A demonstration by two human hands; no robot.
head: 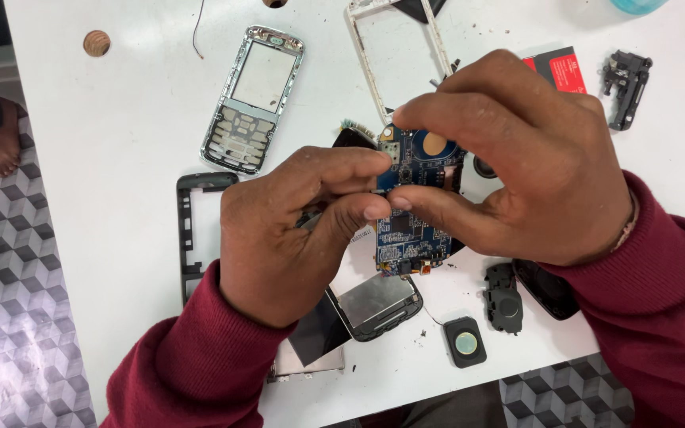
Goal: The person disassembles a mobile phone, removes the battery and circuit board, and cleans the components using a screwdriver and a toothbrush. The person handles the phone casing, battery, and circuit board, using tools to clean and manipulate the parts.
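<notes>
White tabletop [120,119] under your hands is strewn with phone parts. Your left hand [287,230] and right hand [517,158] both pinch the blue circuit board [410,230] above a silver keypad frame [251,99].

A single view comes from a camera worn on the person's head, looking steeply down, almost straight onto the white table [120,119]. It sits close: the left hand [295,230] and right hand [517,158] fill the middle of the frame, and the red sleeves run out at the bottom corners. The table's left edge slants down the left side, with patterned floor [9,301] beyond it; the near edge crosses the bottom right. The far and right edges lie outside the frame. No second view shares the scene.
</notes>
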